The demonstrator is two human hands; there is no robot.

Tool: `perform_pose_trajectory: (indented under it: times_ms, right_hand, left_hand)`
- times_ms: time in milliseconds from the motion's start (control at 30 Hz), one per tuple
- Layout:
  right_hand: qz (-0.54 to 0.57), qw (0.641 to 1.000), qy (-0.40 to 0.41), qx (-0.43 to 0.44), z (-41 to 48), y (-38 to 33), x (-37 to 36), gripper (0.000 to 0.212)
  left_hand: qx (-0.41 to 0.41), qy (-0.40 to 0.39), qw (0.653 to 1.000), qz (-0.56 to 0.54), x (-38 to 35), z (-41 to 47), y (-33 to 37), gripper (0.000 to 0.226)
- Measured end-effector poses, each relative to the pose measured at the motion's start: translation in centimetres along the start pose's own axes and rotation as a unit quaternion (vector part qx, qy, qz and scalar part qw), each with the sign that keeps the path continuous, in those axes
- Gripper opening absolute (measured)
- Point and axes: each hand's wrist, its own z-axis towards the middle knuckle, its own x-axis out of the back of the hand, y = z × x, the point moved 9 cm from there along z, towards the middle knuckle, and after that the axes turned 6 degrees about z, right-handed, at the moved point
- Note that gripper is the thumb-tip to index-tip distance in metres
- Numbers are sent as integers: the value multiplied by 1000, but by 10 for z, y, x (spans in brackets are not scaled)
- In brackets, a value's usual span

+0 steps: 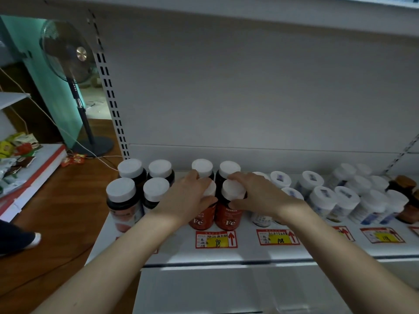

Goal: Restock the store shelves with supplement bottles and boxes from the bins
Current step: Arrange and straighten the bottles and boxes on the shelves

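Two dark bottles with red "Fe" labels and white caps stand side by side at the front of the white shelf (226, 252). My left hand (188, 198) wraps the left Fe bottle (203, 219) around its cap and neck. My right hand (256, 196) grips the right Fe bottle (229, 217) the same way. Two more white-capped dark bottles (229, 169) stand directly behind them. A red and yellow price tag reading 98 (216, 239) lies on the shelf edge below the pair.
Four dark bottles with peach labels (122, 200) stand at the shelf's left end. White bottles with white caps (335, 200) fill the right side, with brown bottles (405, 200) at the far right. A standing fan (74, 87) and a snack display (20, 159) stand to the left.
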Motion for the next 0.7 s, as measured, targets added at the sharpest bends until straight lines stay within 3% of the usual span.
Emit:
perform_pose_trajectory:
  times_ms: [200, 400, 700]
  right_hand:
    - [13, 999, 44, -11, 23, 0, 43, 47]
    - [37, 999, 2, -32, 59, 13, 31, 51]
    - [23, 999, 13, -19, 68, 17, 24, 50]
  left_hand:
    - [60, 47, 996, -41, 29, 39, -26, 44]
    - [103, -72, 991, -54, -4, 67, -36, 42]
    - [103, -70, 990, -73, -10, 70, -35, 38]
